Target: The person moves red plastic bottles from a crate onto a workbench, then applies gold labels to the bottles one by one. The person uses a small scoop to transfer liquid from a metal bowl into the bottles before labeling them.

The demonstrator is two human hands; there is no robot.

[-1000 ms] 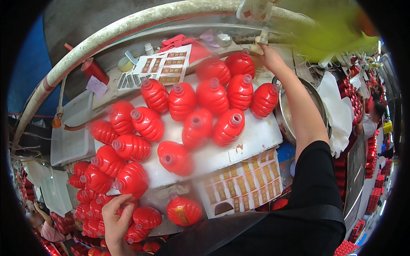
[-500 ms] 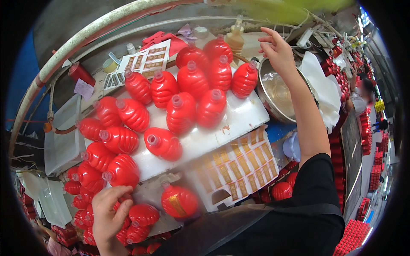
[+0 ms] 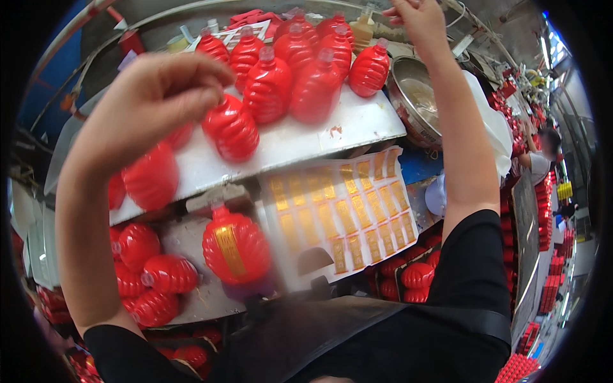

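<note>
My left hand, smeared by motion, hangs over the left of the white board with thumb and curved fingers apart. Its fingertips are beside the neck of a red ribbed bottle; whether they touch it I cannot tell. At the top edge my right hand, partly cut off, has its fingers stretched leftward near a bottle of yellowish liquid. Closer to me stands a red bottle with a gold label. Right of it lies a white sheet of gold labels, some of its backing bare.
More red bottles stand on the white board; several others lie at the lower left. A metal pot sits right of the board, above a pale bucket. At far right a person is among stacked red bottles.
My left hand has risen from the lower left to above the board. The view has shifted, with the board and bottles higher in it. My right hand is now at the top edge.
</note>
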